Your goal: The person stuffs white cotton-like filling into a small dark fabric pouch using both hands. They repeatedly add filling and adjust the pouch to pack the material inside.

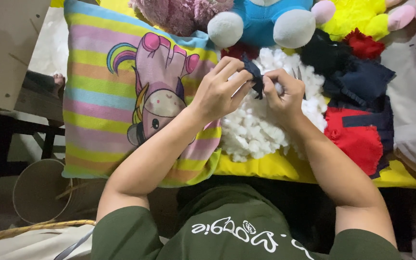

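Both hands meet over a heap of white stuffing (pixel 258 127) on a yellow cloth (pixel 266 166). The left hand (pixel 217 91) and the right hand (pixel 282 91) each pinch a small dark blue fabric scrap (pixel 256 79) between thumb and fingertips, holding it just above the stuffing. Red fabric pieces (pixel 357 139) lie to the right, a striped unicorn pillow (pixel 107 106) to the left. A round grey bin (pixel 39 190) stands low at left; its contents cannot be made out.

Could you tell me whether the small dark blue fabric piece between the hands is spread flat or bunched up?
Bunched up: the dark blue fabric piece is pinched between the left hand and right hand, crumpled above white stuffing.
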